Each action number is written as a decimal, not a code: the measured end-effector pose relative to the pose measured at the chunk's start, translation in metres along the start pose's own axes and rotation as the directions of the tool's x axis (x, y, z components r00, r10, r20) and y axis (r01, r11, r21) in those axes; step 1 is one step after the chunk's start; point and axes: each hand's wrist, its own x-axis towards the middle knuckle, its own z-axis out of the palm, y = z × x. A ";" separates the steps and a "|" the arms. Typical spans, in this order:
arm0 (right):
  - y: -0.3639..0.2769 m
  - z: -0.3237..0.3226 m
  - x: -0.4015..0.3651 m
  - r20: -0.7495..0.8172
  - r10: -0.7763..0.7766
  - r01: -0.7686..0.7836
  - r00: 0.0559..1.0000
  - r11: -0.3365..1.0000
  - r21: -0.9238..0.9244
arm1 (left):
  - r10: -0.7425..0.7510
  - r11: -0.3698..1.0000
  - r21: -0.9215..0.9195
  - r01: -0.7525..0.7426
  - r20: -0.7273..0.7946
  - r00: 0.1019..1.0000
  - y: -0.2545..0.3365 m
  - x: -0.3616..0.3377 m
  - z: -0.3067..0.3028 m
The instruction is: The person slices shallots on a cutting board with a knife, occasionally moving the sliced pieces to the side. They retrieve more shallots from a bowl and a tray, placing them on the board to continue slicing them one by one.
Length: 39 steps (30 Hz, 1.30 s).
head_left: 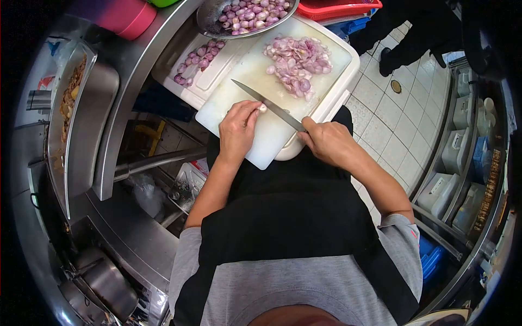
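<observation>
Evidently, the fingers of the left hand pinch a small shallot over the white cutting board, presumably steadying it just beside the knife; those of the right hand wrap the handle, likely for control. Sliced shallots lie heaped farther up the board, apparently leaving working room, while whole shallots fill the colander, seemingly within reach.

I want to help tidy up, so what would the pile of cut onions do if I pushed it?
The pile of cut onions would probably spread apart, because it is many loose pieces. It might slide easily, since the white board under it looks smooth. It probably won't roll like the round onions in the metal bowl: many pieces look thin.
</observation>
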 end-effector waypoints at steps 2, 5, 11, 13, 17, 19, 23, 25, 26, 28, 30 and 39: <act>-0.003 -0.009 -0.005 0.004 0.009 -0.009 1.000 1.000 -0.003 | -0.013 1.000 -0.005 0.013 0.002 1.000 0.001 0.000 0.000; -0.005 -0.019 -0.015 0.065 0.040 -0.039 0.997 0.999 -0.020 | -0.020 1.000 -0.021 0.020 0.009 1.000 0.001 0.001 0.001; -0.005 -0.008 0.001 0.025 -0.001 0.001 1.000 1.000 0.011 | -0.022 0.999 -0.041 0.023 0.014 1.000 0.000 0.002 0.001; 0.000 0.006 0.018 0.010 -0.012 0.012 1.000 1.000 0.027 | -0.028 0.998 -0.048 0.029 0.014 1.000 0.000 0.002 0.001; 0.000 0.002 0.023 0.030 -0.015 0.015 0.999 1.000 0.017 | -0.035 0.997 -0.062 0.036 0.015 0.999 0.000 0.002 0.001; -0.005 -0.013 0.011 0.036 -0.015 0.015 0.999 1.000 0.000 | -0.043 0.997 -0.068 0.044 0.017 0.999 0.000 0.002 0.000; -0.007 -0.028 -0.007 0.115 0.033 -0.029 0.993 0.999 -0.039 | -0.040 0.995 -0.091 0.040 0.003 0.999 0.000 0.002 0.002; -0.007 -0.026 -0.003 0.124 0.032 -0.028 0.992 0.999 -0.027 | -0.036 0.995 -0.095 0.035 -0.006 0.999 -0.001 0.002 0.002; -0.007 -0.024 0.001 0.131 0.029 -0.027 0.991 1.000 -0.014 | -0.029 0.995 -0.097 0.029 -0.007 1.000 -0.001 0.002 0.003; -0.002 0.004 0.021 0.085 0.007 -0.009 0.996 1.000 0.026 | -0.023 0.995 -0.094 0.022 -0.012 1.000 -0.002 0.000 0.003; 0.001 0.009 0.030 0.033 -0.008 0.006 0.999 0.998 0.063 | -0.030 0.994 -0.102 0.029 -0.013 0.999 -0.003 0.000 0.003; -0.011 -0.033 0.005 0.145 0.020 -0.018 0.989 1.000 -0.012 | -0.039 0.993 -0.109 0.036 -0.019 0.999 -0.001 0.001 0.003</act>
